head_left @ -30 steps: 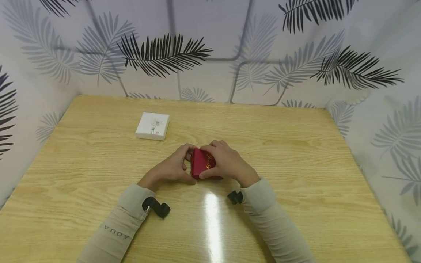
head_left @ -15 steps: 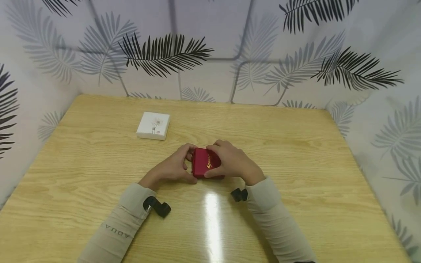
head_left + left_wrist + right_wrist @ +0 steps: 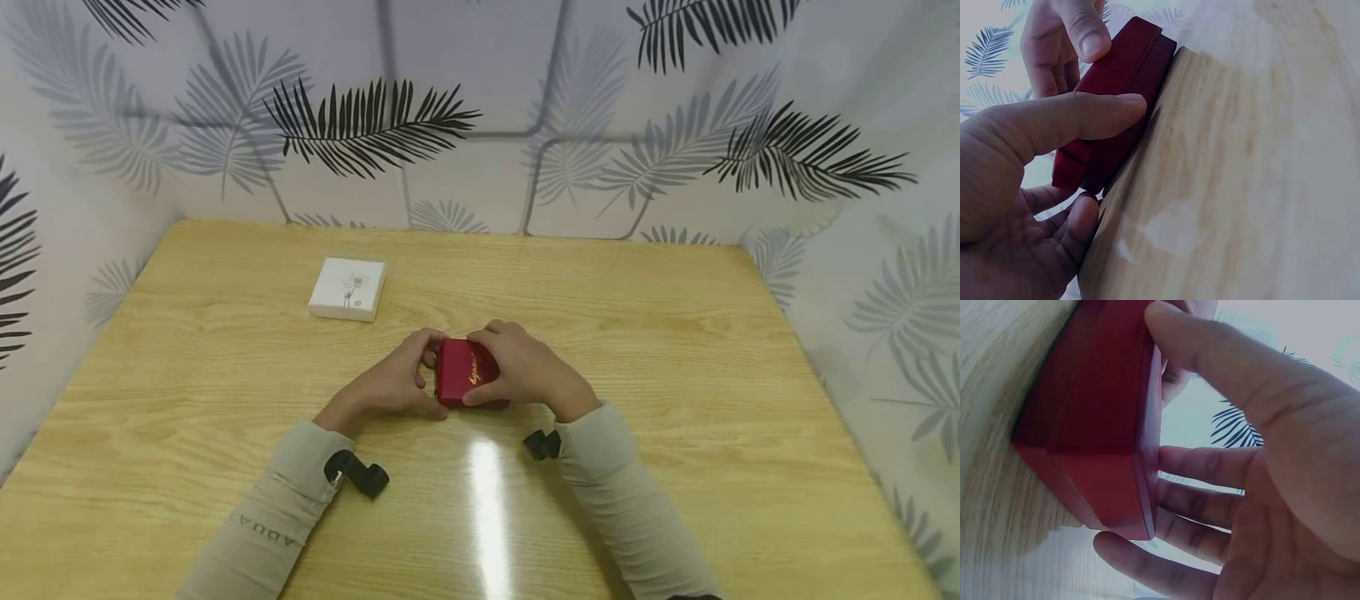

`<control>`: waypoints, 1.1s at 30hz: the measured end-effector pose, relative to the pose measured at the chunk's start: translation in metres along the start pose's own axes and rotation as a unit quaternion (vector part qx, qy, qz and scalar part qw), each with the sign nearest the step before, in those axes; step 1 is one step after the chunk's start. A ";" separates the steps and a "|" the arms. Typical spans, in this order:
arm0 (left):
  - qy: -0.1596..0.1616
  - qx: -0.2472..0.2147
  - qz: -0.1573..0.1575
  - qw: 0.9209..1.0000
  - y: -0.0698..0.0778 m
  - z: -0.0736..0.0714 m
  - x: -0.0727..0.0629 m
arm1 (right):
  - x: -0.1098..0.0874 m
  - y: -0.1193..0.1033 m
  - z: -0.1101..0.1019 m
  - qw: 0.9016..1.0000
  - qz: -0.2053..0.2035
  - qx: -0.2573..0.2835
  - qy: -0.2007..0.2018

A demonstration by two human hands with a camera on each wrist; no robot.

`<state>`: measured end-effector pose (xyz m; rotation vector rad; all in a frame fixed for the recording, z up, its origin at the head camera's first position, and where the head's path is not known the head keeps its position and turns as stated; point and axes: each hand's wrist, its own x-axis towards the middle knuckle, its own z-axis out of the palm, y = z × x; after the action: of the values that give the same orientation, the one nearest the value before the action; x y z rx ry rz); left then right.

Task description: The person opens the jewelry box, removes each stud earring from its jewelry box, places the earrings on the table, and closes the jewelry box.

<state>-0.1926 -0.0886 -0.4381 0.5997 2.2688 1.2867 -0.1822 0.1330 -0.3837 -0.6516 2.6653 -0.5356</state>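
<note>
A small red jewelry box (image 3: pixel 455 372) with gold lettering on its lid sits on the wooden table between both hands. My left hand (image 3: pixel 392 382) holds its left end, thumb along the near side and fingers at the far side. From the right, my right hand (image 3: pixel 534 372) arches over the lid, gripping it with the thumb at the near edge and fingers at the far edge. The left wrist view shows a seam between the box's brighter lid (image 3: pixel 1124 53) and darker base. In the right wrist view the box's end (image 3: pixel 1100 487) faces the palm, which covers it from above.
A white square box (image 3: pixel 348 287) with a flower print lies farther back on the left of the table (image 3: pixel 637 333). Behind the table hangs a leaf-patterned cloth (image 3: pixel 480 175). Small black cameras (image 3: pixel 363 477) sit at both wrists.
My right hand has shifted slightly right along the lid, so more of the lettering shows. The left hand and the white box stay in place.
</note>
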 end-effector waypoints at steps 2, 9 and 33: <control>0.000 -0.001 -0.002 1.000 0.000 0.000 0.000 | 0.000 0.000 0.000 1.000 -0.003 0.002 -0.003; 0.000 -0.003 -0.003 1.000 0.002 0.000 0.000 | 0.000 0.001 0.004 1.000 -0.016 0.021 -0.016; -0.006 -0.005 -0.008 1.000 0.002 -0.001 0.000 | 0.003 -0.002 0.008 1.000 -0.010 -0.014 -0.015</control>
<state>-0.1926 -0.0886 -0.4363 0.5824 2.2517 1.2841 -0.1813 0.1277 -0.3902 -0.6900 2.6452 -0.4898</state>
